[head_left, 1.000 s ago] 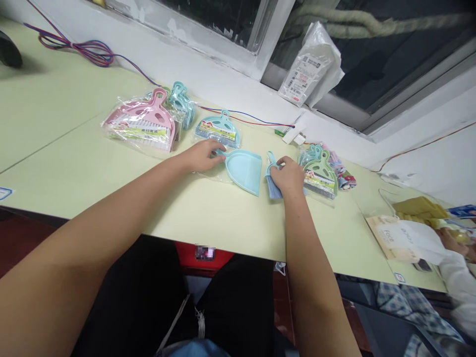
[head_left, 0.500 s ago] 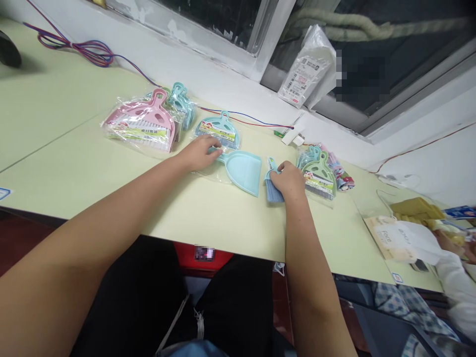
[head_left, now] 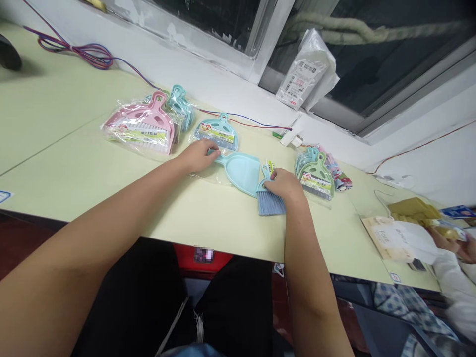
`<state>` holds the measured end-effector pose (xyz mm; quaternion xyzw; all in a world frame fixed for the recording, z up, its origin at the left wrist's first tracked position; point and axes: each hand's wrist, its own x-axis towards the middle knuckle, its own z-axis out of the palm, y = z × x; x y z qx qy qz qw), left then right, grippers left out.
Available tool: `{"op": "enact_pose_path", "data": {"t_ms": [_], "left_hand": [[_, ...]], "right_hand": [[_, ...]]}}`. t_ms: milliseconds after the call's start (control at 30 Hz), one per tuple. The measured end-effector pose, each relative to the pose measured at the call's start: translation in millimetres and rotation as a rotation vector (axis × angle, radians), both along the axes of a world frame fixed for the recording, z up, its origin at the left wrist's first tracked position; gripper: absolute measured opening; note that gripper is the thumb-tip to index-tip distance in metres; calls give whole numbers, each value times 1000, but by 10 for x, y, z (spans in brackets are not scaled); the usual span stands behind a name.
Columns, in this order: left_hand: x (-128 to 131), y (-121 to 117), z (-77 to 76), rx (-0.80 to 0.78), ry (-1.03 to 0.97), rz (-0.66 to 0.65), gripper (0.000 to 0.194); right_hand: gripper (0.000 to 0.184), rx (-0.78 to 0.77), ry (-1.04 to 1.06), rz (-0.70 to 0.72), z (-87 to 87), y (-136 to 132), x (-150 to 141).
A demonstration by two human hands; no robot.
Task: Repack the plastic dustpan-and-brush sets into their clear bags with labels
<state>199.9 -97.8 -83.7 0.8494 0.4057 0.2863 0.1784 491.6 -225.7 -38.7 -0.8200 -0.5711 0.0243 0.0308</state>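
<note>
My left hand (head_left: 202, 154) is closed on the handle of a light blue dustpan (head_left: 243, 171), which lies on the table with its wide edge facing right. In my right hand (head_left: 285, 184) is a small hand brush (head_left: 270, 203) with a light blue handle and grey-blue bristles. The bristles point toward me, and the brush's left side is at the dustpan's lower right corner. A yellow-green label shows by the brush handle. Under the dustpan's handle lies a clear plastic wrapper (head_left: 213, 174). Just behind my left hand sits a bagged blue dustpan set (head_left: 217, 133).
A bagged pink dustpan set (head_left: 139, 124) lies at the left, with blue ones (head_left: 181, 106) behind it. At the right is a bagged green set (head_left: 318, 178). Cables (head_left: 89, 54) run along the wall. Another person's sleeve (head_left: 451, 277) is at the far right.
My right hand has brought the brush left and slightly toward me, up to the dustpan's edge, and more of its bristles show. My left hand stays on the dustpan's handle.
</note>
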Motion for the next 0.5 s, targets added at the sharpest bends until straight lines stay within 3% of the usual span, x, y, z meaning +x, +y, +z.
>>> {"op": "enact_pose_path", "data": {"t_ms": [100, 200, 300, 500], "left_hand": [[-3, -7, 9, 13, 15, -2, 42], [-5, -2, 6, 24, 19, 3, 43], [-5, 13, -6, 19, 26, 16, 44], [4, 1, 3, -13, 9, 25, 44]], "right_hand": [[13, -15, 81, 49, 47, -18, 63], [10, 104, 149, -31, 25, 27, 213], [16, 241, 154, -155, -93, 120, 379], [14, 260, 196, -77, -363, 294, 472]]}}
